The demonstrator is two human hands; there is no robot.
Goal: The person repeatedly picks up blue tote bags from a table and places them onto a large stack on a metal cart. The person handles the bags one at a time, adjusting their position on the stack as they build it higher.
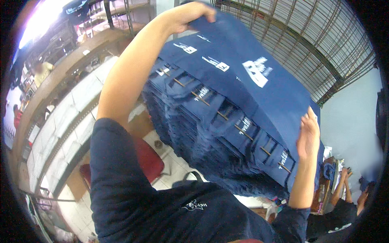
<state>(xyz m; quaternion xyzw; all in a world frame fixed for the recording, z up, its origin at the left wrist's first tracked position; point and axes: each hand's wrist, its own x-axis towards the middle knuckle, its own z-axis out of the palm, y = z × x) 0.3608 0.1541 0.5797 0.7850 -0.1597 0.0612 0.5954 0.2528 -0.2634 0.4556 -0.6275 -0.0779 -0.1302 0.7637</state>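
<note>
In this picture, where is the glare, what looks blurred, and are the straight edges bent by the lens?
Head view: strong glare from the bright light at upper left; head view: the left hand and the upper part of the blue sheet look smeared, possibly by motion; head view: yes, the long pale table curves, and the rim goes black.

Open air is lying over the blue sheet [283, 99], between the left hand [190, 17] at twelve o'clock and the right hand [308, 135] at three. Below, the fabric stack [194, 135] is blocking the middle. A wire rack [300, 36] is bounding one o'clock. Tiled floor [173, 169] is showing at seven, beside a red chair [149, 157]. A co-worker [334, 216] is probably narrowing four o'clock, where the rim is blurring.
</note>
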